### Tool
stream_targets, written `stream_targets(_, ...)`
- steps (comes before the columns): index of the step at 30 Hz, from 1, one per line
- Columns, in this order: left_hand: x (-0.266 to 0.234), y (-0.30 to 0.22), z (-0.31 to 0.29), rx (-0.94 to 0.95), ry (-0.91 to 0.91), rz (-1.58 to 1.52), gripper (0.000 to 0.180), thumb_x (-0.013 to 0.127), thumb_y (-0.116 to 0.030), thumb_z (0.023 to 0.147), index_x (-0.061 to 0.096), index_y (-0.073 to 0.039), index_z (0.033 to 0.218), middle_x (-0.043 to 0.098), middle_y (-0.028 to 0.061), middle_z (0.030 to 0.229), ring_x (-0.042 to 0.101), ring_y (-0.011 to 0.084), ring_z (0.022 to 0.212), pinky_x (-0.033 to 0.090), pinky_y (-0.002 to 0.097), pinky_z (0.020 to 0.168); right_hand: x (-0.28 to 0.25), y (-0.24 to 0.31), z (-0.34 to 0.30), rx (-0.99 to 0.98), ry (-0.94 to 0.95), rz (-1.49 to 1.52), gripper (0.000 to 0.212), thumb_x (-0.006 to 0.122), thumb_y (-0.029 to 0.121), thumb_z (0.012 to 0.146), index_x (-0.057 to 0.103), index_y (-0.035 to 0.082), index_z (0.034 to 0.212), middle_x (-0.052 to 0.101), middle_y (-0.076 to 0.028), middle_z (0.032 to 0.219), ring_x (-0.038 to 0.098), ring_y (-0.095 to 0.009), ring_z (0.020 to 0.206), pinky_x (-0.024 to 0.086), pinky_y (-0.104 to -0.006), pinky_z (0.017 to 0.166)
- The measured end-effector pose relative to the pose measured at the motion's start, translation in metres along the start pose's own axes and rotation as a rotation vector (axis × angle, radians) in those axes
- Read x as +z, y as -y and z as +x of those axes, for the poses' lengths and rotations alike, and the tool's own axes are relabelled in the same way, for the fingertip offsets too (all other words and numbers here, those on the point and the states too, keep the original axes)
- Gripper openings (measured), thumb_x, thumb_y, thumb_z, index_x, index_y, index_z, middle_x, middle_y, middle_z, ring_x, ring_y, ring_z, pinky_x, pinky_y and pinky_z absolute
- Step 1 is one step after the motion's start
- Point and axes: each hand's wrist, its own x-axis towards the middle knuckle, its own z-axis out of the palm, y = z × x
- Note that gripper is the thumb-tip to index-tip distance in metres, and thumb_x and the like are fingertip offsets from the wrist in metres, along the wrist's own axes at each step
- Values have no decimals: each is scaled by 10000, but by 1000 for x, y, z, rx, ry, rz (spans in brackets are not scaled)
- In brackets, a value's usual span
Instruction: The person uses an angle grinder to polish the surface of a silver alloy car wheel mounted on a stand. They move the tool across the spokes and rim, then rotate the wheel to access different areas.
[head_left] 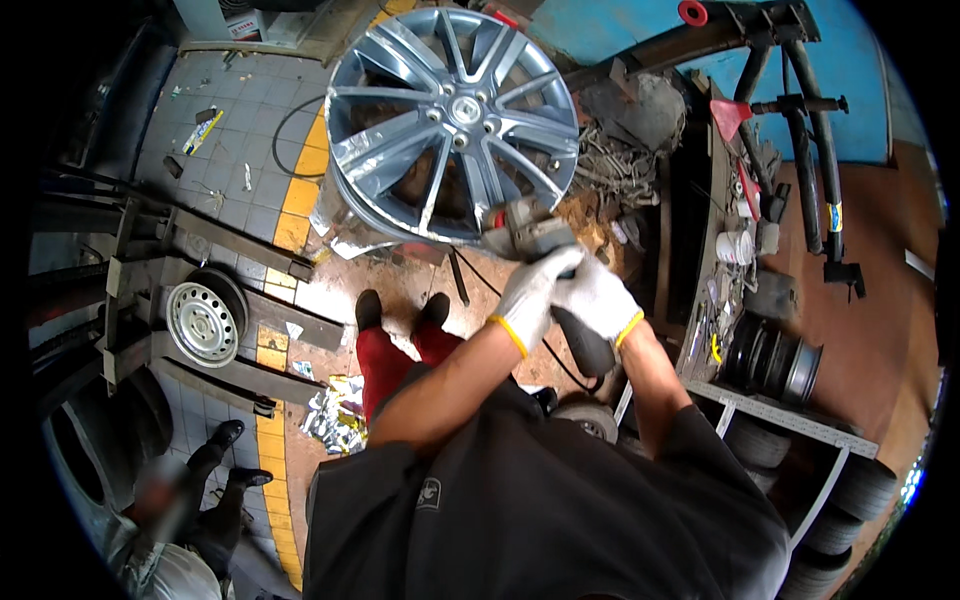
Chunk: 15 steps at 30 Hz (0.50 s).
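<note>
A person in a black shirt (545, 500) stands below a grey multi-spoke alloy wheel (462, 112) at 12 o'clock in the head view, while another person (212, 525) is at 8 o'clock. A silver steel wheel (203, 322) lies at 9 o'clock. A handheld power tool (540, 234) overlaps the alloy wheel's 5 o'clock edge; contact cannot be told. White-gloved, the left hand (530, 298) and right hand (598, 300) wrap their fingers round the tool. A white tub (735, 247) stands between 2 and 3 o'clock.
</note>
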Motion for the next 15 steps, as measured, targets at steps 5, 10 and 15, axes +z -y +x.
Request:
stream_targets(5,-2,16,-7,49,-43,-21,374,803,-258,832,702,-37,1116,699,58,1043,671,148,901,513,291,732,1,-4,-4,29,10,5,607,695,386,800,549,11,1255,700,-237,967,686,-397,936,538,-431,795)
stream_targets(10,0,7,-1,33,2,-10,330,763,-246,868,698,-32,1109,696,59,1046,665,154,936,516,298,792,-1,-2,-2,37,21,4,636,703,390,789,537,2,1264,698,-249,983,683,-406,956,536,-436,817)
stream_targets(15,6,3,-2,17,-41,19,273,718,-203,910,685,-34,1121,693,48,1052,654,144,981,516,297,862,-3,-1,1,34,19,5,664,711,394,778,524,-8,1272,696,-261,999,680,-414,977,533,-441,838)
